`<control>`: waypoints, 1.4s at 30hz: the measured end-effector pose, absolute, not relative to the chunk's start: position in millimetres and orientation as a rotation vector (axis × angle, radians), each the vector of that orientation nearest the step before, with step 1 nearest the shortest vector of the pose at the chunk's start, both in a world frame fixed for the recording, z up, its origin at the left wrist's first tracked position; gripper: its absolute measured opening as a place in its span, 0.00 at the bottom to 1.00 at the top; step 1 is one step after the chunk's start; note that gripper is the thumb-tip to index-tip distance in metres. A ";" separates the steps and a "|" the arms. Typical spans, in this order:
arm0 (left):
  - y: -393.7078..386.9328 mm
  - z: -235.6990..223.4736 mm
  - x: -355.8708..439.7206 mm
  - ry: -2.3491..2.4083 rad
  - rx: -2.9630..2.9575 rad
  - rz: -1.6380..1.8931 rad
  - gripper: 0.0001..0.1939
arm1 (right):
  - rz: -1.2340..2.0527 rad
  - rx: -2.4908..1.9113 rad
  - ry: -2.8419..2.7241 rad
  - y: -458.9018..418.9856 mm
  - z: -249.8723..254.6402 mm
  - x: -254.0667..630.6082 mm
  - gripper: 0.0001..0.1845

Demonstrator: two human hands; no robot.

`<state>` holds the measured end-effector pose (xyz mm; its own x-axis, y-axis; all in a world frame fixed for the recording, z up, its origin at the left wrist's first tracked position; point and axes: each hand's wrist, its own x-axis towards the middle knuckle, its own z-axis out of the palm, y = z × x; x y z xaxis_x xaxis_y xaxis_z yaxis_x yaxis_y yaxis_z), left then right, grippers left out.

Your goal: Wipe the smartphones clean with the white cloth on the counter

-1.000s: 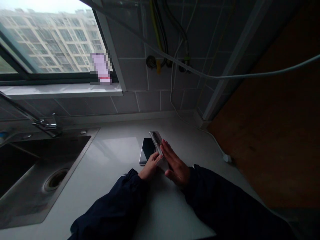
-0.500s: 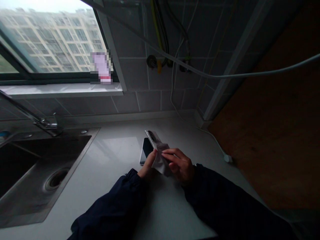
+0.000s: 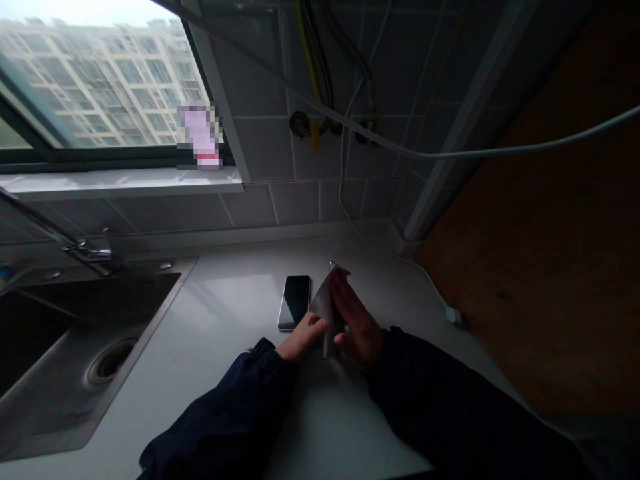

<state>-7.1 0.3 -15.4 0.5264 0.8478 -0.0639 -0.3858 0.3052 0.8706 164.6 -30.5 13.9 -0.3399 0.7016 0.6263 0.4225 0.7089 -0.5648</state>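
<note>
On the countertop before you, a phone lies just left of your hands. The sink is farther left, with the faucet along its far side and the window beyond. Your left hand and right hand flank a second phone and a cloth. A plug sits near the countertop's right edge.

Silver-edged phone is showing edge-on, mostly hidden, with a thin greyish cloth bunching into a creased peak against its upper part, while the dark-screened phone is lying flat, screen up, pale rim showing, on the white counter just left of them.
</note>
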 end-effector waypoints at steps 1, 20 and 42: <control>0.3 -14.8 -8.2 0.583 0.976 0.831 0.24 | 0.368 -0.889 -1.944 -31.0 14.8 164.7 0.47; -2.1 -6.4 -8.2 0.428 1.054 0.653 0.34 | 0.394 -0.978 -1.810 -16.6 8.5 174.1 0.40; -0.3 -2.9 -12.9 0.484 1.255 0.603 0.37 | 0.386 -0.966 -1.513 -16.0 21.0 180.3 0.23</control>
